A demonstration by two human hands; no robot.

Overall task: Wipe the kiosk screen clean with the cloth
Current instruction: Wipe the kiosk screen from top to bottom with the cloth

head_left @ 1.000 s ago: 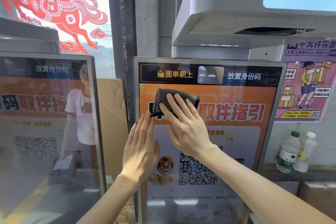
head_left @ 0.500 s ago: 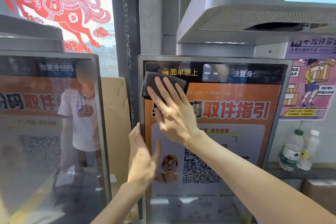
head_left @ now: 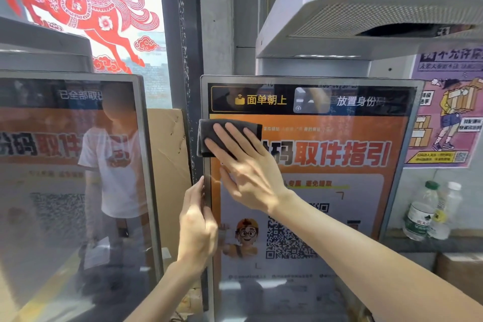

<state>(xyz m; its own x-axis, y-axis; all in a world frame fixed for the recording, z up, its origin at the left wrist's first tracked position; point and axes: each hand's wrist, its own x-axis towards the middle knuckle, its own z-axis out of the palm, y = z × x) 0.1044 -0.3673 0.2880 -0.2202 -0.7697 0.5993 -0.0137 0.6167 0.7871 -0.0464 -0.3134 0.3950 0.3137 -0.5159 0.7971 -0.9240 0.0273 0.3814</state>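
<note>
The kiosk screen (head_left: 339,191) stands upright ahead, showing an orange and white page with a QR code. A folded dark grey cloth (head_left: 209,131) lies flat on the screen's upper left, overlapping the left frame edge. My right hand (head_left: 243,165) presses the cloth against the glass with its fingers spread flat over it. My left hand (head_left: 197,227) grips the screen's left frame edge lower down, fingers wrapped around the side.
A second kiosk screen (head_left: 65,191) stands at the left and reflects a person. A grey scanner hood (head_left: 366,21) overhangs the screen. A cardboard sheet (head_left: 167,165) sits between the kiosks. Two plastic bottles (head_left: 428,212) stand on a ledge at the right.
My right hand has slid the cloth left to the screen's left edge, first up and then a little lower. My left hand has moved from the glass to the left frame.
</note>
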